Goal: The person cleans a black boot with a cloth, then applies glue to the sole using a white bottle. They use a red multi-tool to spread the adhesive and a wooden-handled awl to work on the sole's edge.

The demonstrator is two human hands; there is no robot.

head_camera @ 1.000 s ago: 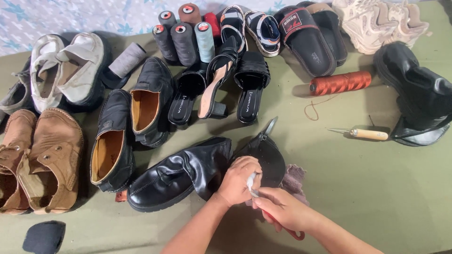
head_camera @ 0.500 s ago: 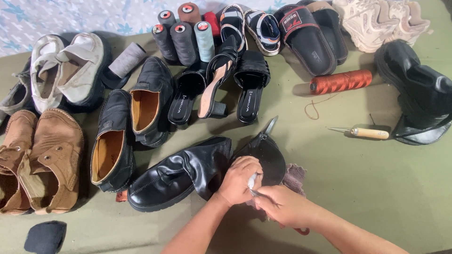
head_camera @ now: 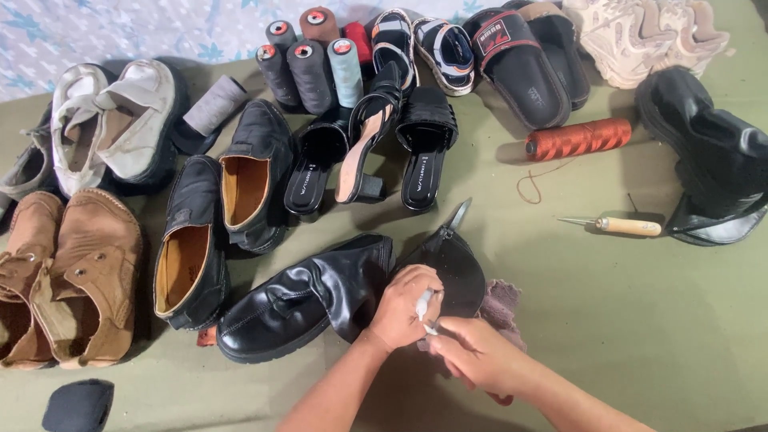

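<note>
A glossy black ankle boot [head_camera: 304, 302] lies on its side on the olive cloth, toe pointing left. My left hand [head_camera: 404, 306] grips its heel end and a small white tube. My right hand [head_camera: 472, 356] pinches the tube's lower tip, just right of the left hand. Right behind both hands a black rounded sole piece [head_camera: 458, 268] rests on a pinkish rag [head_camera: 502, 302], with a metal blade tip [head_camera: 459, 214] sticking out beyond it.
Brown boots [head_camera: 68, 276] and black loafers [head_camera: 220, 216] line the left. Black sandals [head_camera: 376, 144], thread cones [head_camera: 312, 64] and slides [head_camera: 524, 56] sit at the back. An orange thread spool [head_camera: 580, 138], a wooden-handled awl [head_camera: 624, 226] and another black boot [head_camera: 712, 156] lie to the right.
My right hand has slid slightly toward the left hand and closed on the tube's tip. The boot and other items have stayed put.
</note>
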